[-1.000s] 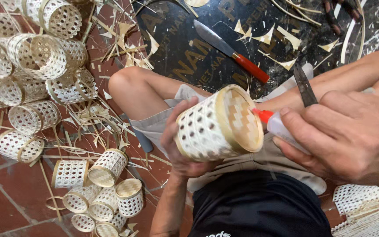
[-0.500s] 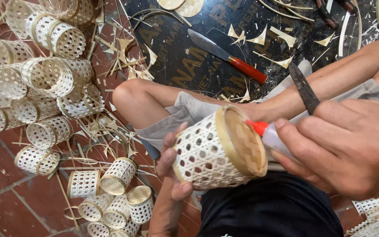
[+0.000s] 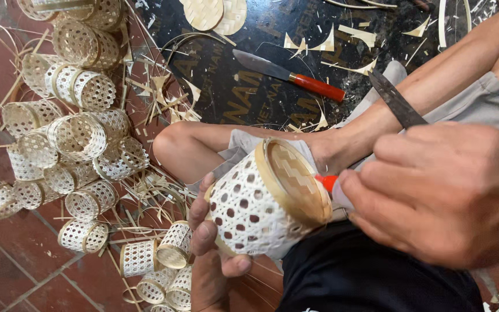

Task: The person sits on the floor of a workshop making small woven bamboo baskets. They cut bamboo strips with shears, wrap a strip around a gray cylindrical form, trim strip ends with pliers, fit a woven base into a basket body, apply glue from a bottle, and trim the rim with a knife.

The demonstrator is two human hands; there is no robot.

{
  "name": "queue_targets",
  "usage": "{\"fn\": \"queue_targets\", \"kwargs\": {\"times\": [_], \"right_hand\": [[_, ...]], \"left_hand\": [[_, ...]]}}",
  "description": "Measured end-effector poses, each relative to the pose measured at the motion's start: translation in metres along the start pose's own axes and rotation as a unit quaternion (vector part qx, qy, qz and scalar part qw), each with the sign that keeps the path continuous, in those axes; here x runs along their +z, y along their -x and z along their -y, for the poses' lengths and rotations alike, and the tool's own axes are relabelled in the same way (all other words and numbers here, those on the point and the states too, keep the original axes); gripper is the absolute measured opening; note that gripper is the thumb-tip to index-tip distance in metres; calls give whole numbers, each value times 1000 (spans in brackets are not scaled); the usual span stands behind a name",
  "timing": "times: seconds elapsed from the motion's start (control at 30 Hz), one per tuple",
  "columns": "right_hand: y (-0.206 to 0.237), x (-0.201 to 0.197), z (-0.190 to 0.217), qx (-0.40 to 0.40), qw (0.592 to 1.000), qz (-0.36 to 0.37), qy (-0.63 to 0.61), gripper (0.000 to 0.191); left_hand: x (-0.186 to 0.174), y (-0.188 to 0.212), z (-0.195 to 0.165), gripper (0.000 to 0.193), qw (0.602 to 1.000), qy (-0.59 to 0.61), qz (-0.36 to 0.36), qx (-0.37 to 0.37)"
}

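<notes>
My left hand (image 3: 212,242) grips a small white woven bamboo basket (image 3: 252,208) from below, its woven bottom disc and tan rim tilted toward me. My right hand (image 3: 440,193) holds a small white squeeze bottle with a red nozzle (image 3: 329,185). The nozzle tip touches the rim of the basket's bottom on its right side. A dark thin blade (image 3: 397,101) sticks up out of the same hand, past the knuckles. Both hands work over my lap, above black shorts and a bare knee.
Several finished white woven baskets (image 3: 79,136) lie heaped on the red tile floor at left. A knife with a red handle (image 3: 289,75) rests on a dark mat among bamboo shavings. Two woven round discs (image 3: 215,11) lie at the mat's top edge.
The basket has dropped lower and tipped so its bottom faces up more. The red nozzle stays against the rim, and my view has shifted down over the pile.
</notes>
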State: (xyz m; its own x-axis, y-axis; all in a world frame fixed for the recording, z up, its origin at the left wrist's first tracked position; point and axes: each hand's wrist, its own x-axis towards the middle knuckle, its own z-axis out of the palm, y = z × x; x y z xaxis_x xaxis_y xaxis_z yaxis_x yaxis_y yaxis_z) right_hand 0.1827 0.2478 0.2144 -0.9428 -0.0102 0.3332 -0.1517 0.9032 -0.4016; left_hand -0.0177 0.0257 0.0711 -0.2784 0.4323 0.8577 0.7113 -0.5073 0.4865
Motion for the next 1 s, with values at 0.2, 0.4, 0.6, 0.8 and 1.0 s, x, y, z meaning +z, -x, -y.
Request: {"fn": "queue_targets", "kwargs": {"times": [0.2, 0.4, 0.6, 0.8, 1.0], "right_hand": [[13, 24, -67, 151, 982, -19, -111, 41], [43, 134, -83, 313, 773, -237, -498, 43], [20, 203, -47, 298, 650, -322, -621, 54], [25, 219, -48, 318, 658, -332, -597, 57], [26, 224, -48, 307, 641, -320, -627, 53]], "left_hand": [[-22, -41, 23, 92, 960, -135, 207, -134], [-10, -51, 27, 98, 906, -254, 291, -172], [16, -10, 26, 111, 924, -244, 247, -160], [-13, 2, 29, 110, 909, -23, 225, -351], [-25, -23, 66, 108, 912, -61, 323, -247]]}}
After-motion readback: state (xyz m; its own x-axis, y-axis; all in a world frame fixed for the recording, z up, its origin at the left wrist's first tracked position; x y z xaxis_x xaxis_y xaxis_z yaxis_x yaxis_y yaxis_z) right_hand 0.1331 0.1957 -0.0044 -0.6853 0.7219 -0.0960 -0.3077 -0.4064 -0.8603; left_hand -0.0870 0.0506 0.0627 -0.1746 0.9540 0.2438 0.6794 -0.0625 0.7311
